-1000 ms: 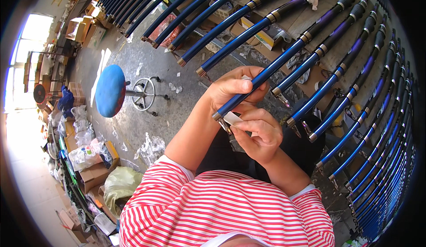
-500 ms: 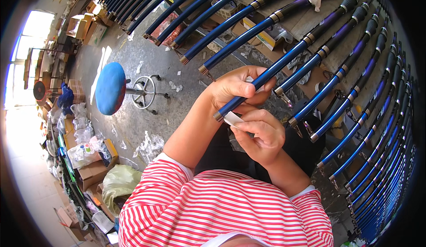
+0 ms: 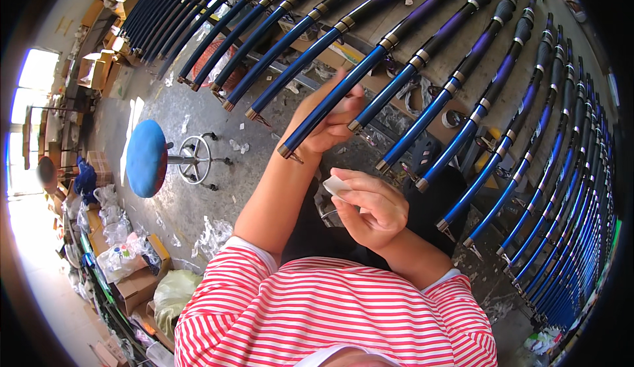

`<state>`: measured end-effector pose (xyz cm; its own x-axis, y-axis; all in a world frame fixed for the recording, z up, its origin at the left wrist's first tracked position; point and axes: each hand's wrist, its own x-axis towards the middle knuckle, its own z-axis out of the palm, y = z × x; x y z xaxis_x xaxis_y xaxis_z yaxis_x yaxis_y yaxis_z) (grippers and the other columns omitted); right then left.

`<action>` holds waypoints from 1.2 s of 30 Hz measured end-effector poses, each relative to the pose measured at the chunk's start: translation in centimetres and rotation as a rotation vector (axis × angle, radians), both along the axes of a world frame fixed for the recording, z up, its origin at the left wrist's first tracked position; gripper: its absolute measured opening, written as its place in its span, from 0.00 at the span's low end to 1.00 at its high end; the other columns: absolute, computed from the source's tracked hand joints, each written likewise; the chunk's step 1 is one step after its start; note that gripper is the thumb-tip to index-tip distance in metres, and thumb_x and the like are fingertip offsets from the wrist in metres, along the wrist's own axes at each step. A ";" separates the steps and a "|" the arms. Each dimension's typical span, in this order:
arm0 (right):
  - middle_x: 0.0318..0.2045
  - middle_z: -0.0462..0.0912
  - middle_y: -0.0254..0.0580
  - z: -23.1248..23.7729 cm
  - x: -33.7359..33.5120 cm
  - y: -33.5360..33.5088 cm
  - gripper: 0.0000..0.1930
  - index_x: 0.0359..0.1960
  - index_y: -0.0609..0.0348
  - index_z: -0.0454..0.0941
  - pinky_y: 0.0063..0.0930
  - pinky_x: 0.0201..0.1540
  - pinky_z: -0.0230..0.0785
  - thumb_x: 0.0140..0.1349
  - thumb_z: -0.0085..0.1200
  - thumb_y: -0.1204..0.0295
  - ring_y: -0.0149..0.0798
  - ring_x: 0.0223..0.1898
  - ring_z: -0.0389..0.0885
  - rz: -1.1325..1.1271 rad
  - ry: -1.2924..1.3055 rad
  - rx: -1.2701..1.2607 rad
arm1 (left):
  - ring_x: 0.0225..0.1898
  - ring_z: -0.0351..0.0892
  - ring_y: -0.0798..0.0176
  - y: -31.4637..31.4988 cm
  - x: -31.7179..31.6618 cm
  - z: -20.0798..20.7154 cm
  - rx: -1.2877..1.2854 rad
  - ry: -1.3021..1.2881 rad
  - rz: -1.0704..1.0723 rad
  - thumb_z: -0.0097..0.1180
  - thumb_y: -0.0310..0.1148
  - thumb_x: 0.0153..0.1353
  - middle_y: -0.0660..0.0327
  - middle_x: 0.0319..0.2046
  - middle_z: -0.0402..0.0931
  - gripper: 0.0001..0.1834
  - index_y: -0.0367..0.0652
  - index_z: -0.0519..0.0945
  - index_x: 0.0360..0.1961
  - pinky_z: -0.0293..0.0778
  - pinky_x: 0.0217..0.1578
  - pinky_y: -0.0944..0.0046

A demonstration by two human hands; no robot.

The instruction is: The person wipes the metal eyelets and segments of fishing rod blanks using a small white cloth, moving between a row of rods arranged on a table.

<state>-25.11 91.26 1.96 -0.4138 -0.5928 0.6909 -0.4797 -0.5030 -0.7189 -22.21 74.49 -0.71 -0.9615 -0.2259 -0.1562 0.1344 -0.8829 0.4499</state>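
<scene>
Nearest, at six o'clock, is the red-and-white striped shirt (image 3: pixel 337 301). At four o'clock from the centre, the right hand (image 3: pixel 378 210) pinches a small white piece (image 3: pixel 335 186) between thumb and fingers, apart from any rod. At twelve, the left hand (image 3: pixel 328 133) curls around the lower part of a blue rod (image 3: pixel 356 75); whether it presses on it, I cannot tell. More rods (image 3: pixel 389 92) fan from eleven round to four. Farther off, a blue round stool (image 3: pixel 146 158) stands at nine, with a cardboard box (image 3: pixel 139 286) at eight.
</scene>
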 end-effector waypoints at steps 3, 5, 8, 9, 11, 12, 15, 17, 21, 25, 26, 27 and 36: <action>0.32 0.81 0.52 -0.2 -0.3 0.7 0.07 0.27 0.64 0.74 0.31 0.35 0.77 0.47 0.60 0.83 0.46 0.35 0.83 -0.025 -0.020 -0.003 | 0.12 0.56 0.80 0.7 -2.1 0.6 0.028 0.018 -0.069 0.49 0.47 0.62 0.63 0.25 0.72 0.24 0.33 0.71 0.44 0.53 0.10 0.80; 0.31 0.81 0.53 -0.3 -0.5 0.9 0.08 0.27 0.64 0.73 0.30 0.35 0.77 0.47 0.60 0.83 0.46 0.35 0.83 -0.033 -0.042 -0.013 | 0.13 0.57 0.80 1.5 -3.1 2.7 0.101 0.106 -0.149 0.49 0.45 0.62 0.63 0.27 0.72 0.23 0.33 0.70 0.46 0.53 0.09 0.80; 0.31 0.81 0.53 -0.3 -0.8 1.3 0.08 0.27 0.64 0.73 0.29 0.34 0.77 0.47 0.59 0.83 0.45 0.34 0.83 -0.034 -0.035 -0.018 | 0.17 0.58 0.78 1.3 -3.5 1.8 0.187 0.217 -0.207 0.45 0.42 0.64 0.61 0.27 0.66 0.24 0.27 0.66 0.48 0.56 0.11 0.79; 0.31 0.81 0.54 -0.2 -0.8 1.5 0.08 0.28 0.64 0.73 0.29 0.34 0.77 0.48 0.59 0.83 0.45 0.34 0.83 -0.029 -0.034 -0.005 | 0.17 0.58 0.78 1.3 -3.3 1.5 0.219 0.233 -0.226 0.45 0.41 0.64 0.61 0.27 0.65 0.24 0.27 0.66 0.48 0.56 0.12 0.79; 0.31 0.81 0.56 -0.1 -0.7 1.8 0.07 0.28 0.65 0.72 0.29 0.34 0.77 0.49 0.58 0.84 0.45 0.33 0.83 -0.020 -0.036 0.027 | 0.15 0.57 0.79 1.6 -2.6 0.9 0.260 0.302 -0.262 0.46 0.42 0.63 0.60 0.29 0.72 0.24 0.28 0.69 0.47 0.56 0.10 0.78; 0.31 0.81 0.55 -0.2 -0.7 1.9 0.07 0.29 0.65 0.72 0.29 0.33 0.77 0.49 0.58 0.83 0.45 0.32 0.83 -0.023 -0.048 0.027 | 0.15 0.57 0.78 1.9 -2.0 0.7 0.297 0.315 -0.272 0.46 0.41 0.63 0.59 0.29 0.71 0.24 0.27 0.68 0.48 0.55 0.10 0.78; 0.31 0.82 0.52 -0.5 -0.7 1.6 0.08 0.29 0.64 0.73 0.29 0.31 0.77 0.48 0.59 0.82 0.45 0.32 0.83 -0.017 -0.069 0.015 | 0.15 0.59 0.75 2.4 -0.3 -0.1 0.302 0.367 -0.260 0.48 0.38 0.61 0.56 0.27 0.71 0.26 0.25 0.65 0.52 0.55 0.09 0.77; 0.30 0.82 0.52 -0.6 -0.7 1.5 0.08 0.30 0.64 0.73 0.29 0.30 0.77 0.48 0.59 0.82 0.45 0.31 0.83 -0.002 -0.062 0.003 | 0.13 0.59 0.73 2.9 0.7 0.0 0.272 0.330 -0.229 0.49 0.37 0.59 0.55 0.26 0.71 0.28 0.24 0.63 0.53 0.55 0.08 0.76; 0.30 0.81 0.56 -0.3 -0.3 1.1 0.06 0.29 0.67 0.73 0.28 0.33 0.75 0.50 0.58 0.83 0.45 0.31 0.83 0.016 -0.057 0.042 | 0.17 0.64 0.72 3.2 1.8 0.5 0.287 0.369 -0.230 0.48 0.35 0.60 0.53 0.23 0.70 0.30 0.21 0.59 0.55 0.61 0.12 0.78; 0.30 0.81 0.55 -0.5 -0.2 0.4 0.06 0.29 0.67 0.74 0.27 0.33 0.74 0.50 0.58 0.83 0.44 0.32 0.83 0.045 -0.048 0.023 | 0.14 0.65 0.72 3.5 2.0 1.0 0.265 0.322 -0.171 0.47 0.32 0.57 0.53 0.23 0.72 0.29 0.20 0.60 0.55 0.65 0.12 0.77; 0.30 0.81 0.55 -0.5 -0.2 0.3 0.06 0.29 0.67 0.74 0.27 0.33 0.74 0.50 0.58 0.83 0.44 0.32 0.83 0.050 -0.045 0.025 | 0.14 0.66 0.72 3.5 2.1 0.9 0.265 0.319 -0.176 0.47 0.32 0.57 0.53 0.23 0.72 0.28 0.20 0.61 0.54 0.66 0.12 0.77; 0.30 0.81 0.55 -0.5 -0.1 0.2 0.06 0.29 0.67 0.74 0.27 0.33 0.74 0.50 0.58 0.83 0.44 0.32 0.83 0.056 -0.042 0.027 | 0.13 0.66 0.72 3.4 2.1 0.9 0.265 0.316 -0.181 0.47 0.32 0.57 0.53 0.23 0.72 0.28 0.20 0.61 0.54 0.66 0.12 0.77; 0.30 0.81 0.54 -0.3 0.0 0.1 0.06 0.29 0.65 0.73 0.27 0.33 0.74 0.50 0.58 0.82 0.44 0.32 0.83 0.079 -0.046 0.045 | 0.14 0.70 0.70 3.2 2.3 0.9 0.220 0.264 -0.180 0.46 0.32 0.57 0.52 0.23 0.72 0.28 0.20 0.63 0.53 0.68 0.13 0.76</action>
<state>-25.12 91.38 1.70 -0.3947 -0.6552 0.6442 -0.4060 -0.5046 -0.7620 -19.89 77.71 0.18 -0.9963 -0.0386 0.0762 0.0544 -0.9746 0.2173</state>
